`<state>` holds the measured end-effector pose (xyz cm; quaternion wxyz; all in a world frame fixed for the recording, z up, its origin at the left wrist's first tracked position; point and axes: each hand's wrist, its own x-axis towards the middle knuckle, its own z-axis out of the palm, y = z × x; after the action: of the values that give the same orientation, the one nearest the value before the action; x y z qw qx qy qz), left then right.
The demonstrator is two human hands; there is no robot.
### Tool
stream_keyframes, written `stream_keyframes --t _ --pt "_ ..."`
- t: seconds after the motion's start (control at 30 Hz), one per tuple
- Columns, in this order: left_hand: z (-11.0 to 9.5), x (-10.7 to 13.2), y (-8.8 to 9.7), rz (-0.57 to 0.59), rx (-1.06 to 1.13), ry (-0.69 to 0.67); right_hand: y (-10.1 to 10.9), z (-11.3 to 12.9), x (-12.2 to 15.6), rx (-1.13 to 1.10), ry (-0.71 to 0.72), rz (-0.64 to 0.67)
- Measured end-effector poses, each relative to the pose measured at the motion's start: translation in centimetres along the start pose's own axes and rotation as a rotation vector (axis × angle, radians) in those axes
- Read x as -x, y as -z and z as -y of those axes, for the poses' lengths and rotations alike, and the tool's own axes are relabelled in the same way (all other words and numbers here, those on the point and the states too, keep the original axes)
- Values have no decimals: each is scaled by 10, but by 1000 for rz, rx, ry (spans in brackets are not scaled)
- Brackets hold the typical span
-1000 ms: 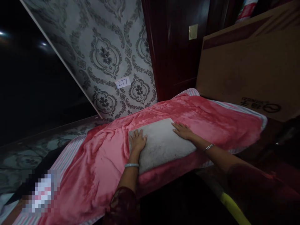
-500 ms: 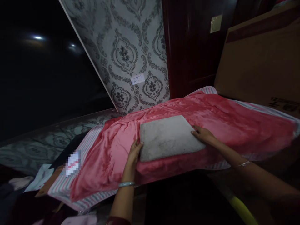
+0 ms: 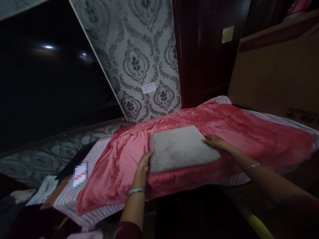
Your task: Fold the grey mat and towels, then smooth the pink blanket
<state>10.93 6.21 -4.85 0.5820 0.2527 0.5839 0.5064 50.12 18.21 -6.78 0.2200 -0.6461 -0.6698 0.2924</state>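
Observation:
A flat, roughly four-sided grey plush mat [image 3: 181, 149] lies over a pink fleece blanket [image 3: 129, 159]. At its left edge is my left hand [image 3: 144, 162], thumb on top and the other fingers mostly hidden beneath. My right hand [image 3: 213, 142] pinches the opposite edge near the upper right. The mat looks spread flat between both hands, with darker smudges in its pile. Under the pink blanket a striped cloth [image 3: 96, 152] shows at the left and along the front.
A large dark screen [image 3: 50, 83] stands at the left by patterned wallpaper [image 3: 147, 39] bearing a paper label [image 3: 149, 88] reading 277. A big cardboard box [image 3: 276, 73] leans at the right. Clothes [image 3: 23, 196] are heaped lower left; something yellow [image 3: 259, 226] shows lower right.
The view has tilted up slightly, so everything sits a little lower in the picture. Both hands stay at the mat's edges, and the mat has barely moved.

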Motion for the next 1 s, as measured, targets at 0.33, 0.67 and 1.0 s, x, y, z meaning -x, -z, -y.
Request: stream_keyframes --t 0.33,0.67,1.0 --pt "-15 -36 -14 -68 -99 -40 -10 5 -3 -610 -103 104" --pt "-27 -36 -14 -34 -156 -177 -2 33 10 -713 -138 124" --pt "-32 -24 24 27 -207 -110 -31 12 61 -849 -75 180"
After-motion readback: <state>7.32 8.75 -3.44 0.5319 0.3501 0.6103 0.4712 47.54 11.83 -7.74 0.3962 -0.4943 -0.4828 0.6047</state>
